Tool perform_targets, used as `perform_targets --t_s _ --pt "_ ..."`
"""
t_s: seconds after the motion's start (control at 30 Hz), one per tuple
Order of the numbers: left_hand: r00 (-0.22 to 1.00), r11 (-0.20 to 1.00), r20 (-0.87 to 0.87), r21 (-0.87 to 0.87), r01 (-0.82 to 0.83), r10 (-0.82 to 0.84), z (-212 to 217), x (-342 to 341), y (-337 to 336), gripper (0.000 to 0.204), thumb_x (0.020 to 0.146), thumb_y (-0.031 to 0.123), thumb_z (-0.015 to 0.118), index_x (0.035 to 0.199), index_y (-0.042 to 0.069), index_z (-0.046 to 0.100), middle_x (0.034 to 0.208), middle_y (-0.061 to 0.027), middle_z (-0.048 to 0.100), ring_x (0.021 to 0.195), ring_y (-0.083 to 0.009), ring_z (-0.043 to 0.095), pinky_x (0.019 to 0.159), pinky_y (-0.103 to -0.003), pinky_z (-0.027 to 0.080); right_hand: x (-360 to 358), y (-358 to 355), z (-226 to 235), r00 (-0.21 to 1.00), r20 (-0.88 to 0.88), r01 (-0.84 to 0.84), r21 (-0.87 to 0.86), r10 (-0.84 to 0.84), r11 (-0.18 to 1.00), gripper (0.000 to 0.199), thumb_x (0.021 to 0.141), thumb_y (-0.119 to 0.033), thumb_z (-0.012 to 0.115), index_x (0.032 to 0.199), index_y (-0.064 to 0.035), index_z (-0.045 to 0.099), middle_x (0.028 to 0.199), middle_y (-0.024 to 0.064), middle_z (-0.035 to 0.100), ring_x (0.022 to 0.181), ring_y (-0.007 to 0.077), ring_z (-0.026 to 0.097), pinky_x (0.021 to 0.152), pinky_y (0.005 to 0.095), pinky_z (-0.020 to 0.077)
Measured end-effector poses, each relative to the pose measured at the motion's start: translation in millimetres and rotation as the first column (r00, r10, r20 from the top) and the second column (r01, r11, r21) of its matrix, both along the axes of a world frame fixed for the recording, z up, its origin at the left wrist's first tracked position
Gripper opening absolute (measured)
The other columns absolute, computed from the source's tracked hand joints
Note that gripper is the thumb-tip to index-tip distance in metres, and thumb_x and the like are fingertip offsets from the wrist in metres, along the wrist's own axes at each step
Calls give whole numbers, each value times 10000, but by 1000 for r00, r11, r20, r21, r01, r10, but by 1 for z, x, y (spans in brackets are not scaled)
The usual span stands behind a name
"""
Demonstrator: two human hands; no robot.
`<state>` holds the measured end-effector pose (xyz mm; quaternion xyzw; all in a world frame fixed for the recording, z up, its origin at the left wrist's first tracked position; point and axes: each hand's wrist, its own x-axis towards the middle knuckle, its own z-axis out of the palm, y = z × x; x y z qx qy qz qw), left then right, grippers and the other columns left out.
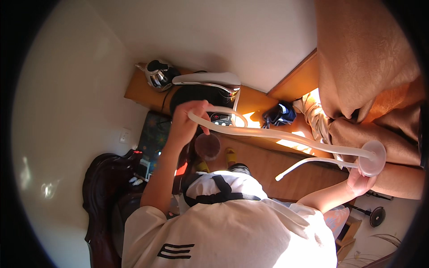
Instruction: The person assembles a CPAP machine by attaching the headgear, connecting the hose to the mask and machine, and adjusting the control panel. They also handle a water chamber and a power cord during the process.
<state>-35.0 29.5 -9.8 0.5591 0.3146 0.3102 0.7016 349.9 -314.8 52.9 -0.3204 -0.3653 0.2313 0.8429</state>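
A long, pale translucent hose (268,133) runs across in front of me. At its left loop, my left hand (187,118) is closed around it. Just below those fingers is a round, translucent, dark-looking cup (208,146); whether the hand grips it too I cannot tell. To the right, my right hand (359,182) holds a frosted pinkish cup (372,158) by its lower edge, with the hose meeting its face. A thinner tube (308,163) stretches left from near this cup, its tip hanging free.
On an orange-brown wooden ledge stand a silver and black kettle (160,77) and a black and white machine (205,91) with buttons. A dark blue bundle (280,114) lies farther right. Brown curtains (366,53) hang at right. A carved dark wooden chair (96,178) stands left.
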Motion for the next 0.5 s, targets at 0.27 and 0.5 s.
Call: perform_targets --t_s 0.27,0.5 --pt "767 628 -252 740 -241 590 2 -40 97 238 892 228 676 923 -7 699 678 -40 648 465 -104 534 449 -244 451 -58 67 19 974 220 15 -275 48 961 282 971 -128 541 1176 62 572 975 135 644 749 120 588 662 216 476" --pt "775 948 -547 173 -266 317 -45 -62 141 266 849 277 728 907 20 692 742 -69 687 538 -133 631 450 -247 499 -108 145 26 874 466 123 -489 140 863 215 947 -107 596 1077 52 658 838 80 684 675 134 647 577 207 434"
